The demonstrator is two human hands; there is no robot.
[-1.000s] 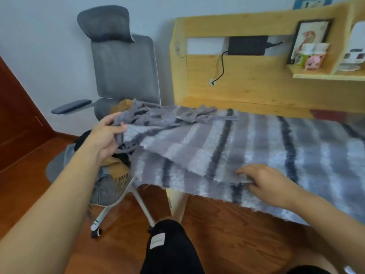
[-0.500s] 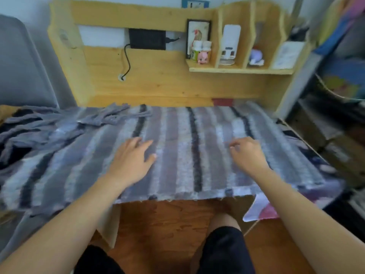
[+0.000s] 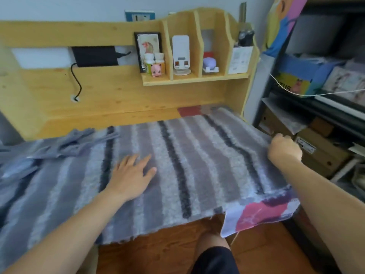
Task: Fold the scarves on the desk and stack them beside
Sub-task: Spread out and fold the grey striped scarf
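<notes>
Now the striped grey scarf is lying spread across the wooden worktop, its fringed end bunching at the left. The left hand is pressing flat on it, fingers straight and spread, while the right hand is gripping its far right edge with curled fingers.

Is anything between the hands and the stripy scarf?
No. The left hand lies flat on the scarf, and the right hand grips its right edge. Nothing visible sits between them.
</notes>
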